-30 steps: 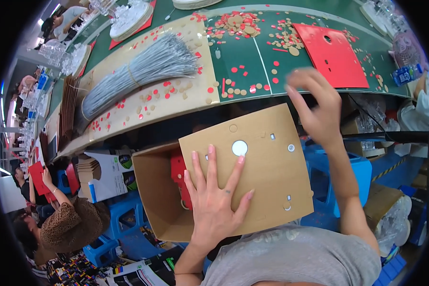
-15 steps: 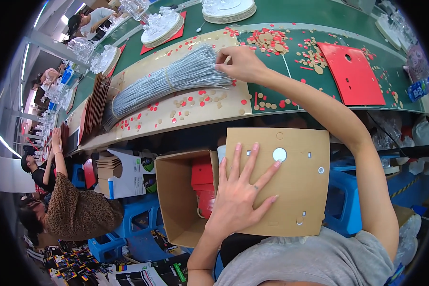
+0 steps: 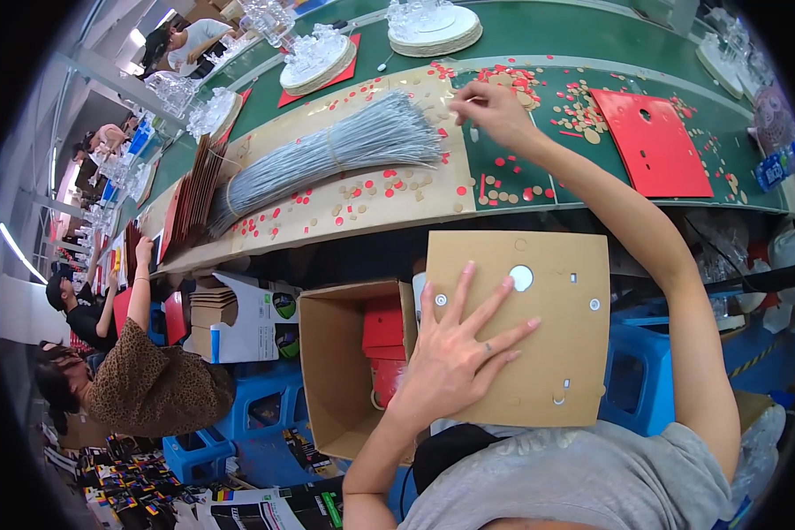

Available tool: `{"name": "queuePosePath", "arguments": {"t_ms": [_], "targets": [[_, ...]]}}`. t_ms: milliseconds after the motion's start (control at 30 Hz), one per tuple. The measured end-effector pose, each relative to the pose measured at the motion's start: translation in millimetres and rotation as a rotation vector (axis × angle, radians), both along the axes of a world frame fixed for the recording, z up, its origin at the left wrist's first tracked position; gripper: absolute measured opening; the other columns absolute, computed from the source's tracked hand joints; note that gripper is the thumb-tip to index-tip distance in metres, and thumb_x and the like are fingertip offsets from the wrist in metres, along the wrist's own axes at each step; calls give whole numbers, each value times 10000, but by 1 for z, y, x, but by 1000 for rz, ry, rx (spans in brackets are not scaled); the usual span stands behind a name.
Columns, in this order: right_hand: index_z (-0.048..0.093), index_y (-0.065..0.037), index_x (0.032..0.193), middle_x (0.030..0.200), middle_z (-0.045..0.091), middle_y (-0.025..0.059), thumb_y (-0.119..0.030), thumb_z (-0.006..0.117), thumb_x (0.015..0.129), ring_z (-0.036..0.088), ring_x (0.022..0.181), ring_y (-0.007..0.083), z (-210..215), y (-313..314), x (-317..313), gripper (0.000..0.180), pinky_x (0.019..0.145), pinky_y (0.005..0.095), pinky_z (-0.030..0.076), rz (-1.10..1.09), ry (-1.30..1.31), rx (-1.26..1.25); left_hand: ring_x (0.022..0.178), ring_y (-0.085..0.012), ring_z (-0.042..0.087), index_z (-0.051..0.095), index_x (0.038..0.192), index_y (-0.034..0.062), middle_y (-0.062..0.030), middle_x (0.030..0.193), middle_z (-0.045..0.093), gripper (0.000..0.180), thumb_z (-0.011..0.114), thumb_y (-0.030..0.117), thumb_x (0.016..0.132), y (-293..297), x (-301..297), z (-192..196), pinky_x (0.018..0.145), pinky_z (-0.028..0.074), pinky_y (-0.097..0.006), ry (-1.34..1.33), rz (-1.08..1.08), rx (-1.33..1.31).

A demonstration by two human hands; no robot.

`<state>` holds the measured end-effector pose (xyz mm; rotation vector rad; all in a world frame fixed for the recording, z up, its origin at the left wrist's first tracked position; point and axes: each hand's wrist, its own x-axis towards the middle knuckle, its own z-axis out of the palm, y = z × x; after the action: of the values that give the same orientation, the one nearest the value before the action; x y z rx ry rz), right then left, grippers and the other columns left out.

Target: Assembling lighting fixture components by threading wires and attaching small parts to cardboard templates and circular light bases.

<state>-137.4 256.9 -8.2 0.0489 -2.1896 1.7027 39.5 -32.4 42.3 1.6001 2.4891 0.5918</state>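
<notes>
Your left hand (image 3: 455,358) lies flat, fingers spread, on the punched brown cardboard sheet (image 3: 539,327) below the desk (image 3: 539,35). Your right hand (image 3: 490,110), fingers pinched, touches the grey wire bundle's (image 3: 327,155) tips; whether it holds one is unclear.

Brown cardboard sheet (image 3: 539,344) under left hand (image 3: 455,353). Silver-grey wire bundle (image 3: 327,159) just beside right hand (image 3: 490,110). Red and tan discs (image 3: 503,190) below it on green belt (image 3: 548,35).

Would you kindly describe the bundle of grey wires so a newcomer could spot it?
On the long green workbench lies a tan cardboard sheet strewn with small red discs. The bundle of thin grey wires lies slantwise across it, beside the right hand, the only long, fanned thing there.
</notes>
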Motion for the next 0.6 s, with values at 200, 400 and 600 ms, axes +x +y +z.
{"name": "queuePosePath", "arguments": {"t_ms": [200, 400, 600], "targets": [[659, -65, 1129, 1084, 704, 33, -297, 642, 1008, 698, 883, 109, -4, 64, 89, 263, 734, 261, 513, -305, -9, -169, 1445, -389, 431, 694, 1339, 261, -94, 1528, 523, 425, 683, 161, 925, 8, 11, 4, 1150, 348, -563, 9, -96, 37], [575, -27, 1351, 1175, 707, 108, -268, 639, 1010, 712, 1012, 156, 19, 20, 81, 422, 873, 277, 551, 159, -431, -217, 1441, -390, 439, 690, 1344, 226, -107, 1518, 531, 423, 679, 151, 928, 11, 17, 3, 1135, 368, -535, -6, -111, 73], [585, 14, 1339, 1173, 707, 119, -98, 642, 1005, 710, 1057, 157, 3, -17, 9, 357, 899, 220, 587, 224, -421, -697, 1476, -391, 381, 664, 1377, 240, -95, 1558, 486, 446, 673, 194, 934, 13, 15, 2, 1180, 314, -568, -77, -114, 78]]}}
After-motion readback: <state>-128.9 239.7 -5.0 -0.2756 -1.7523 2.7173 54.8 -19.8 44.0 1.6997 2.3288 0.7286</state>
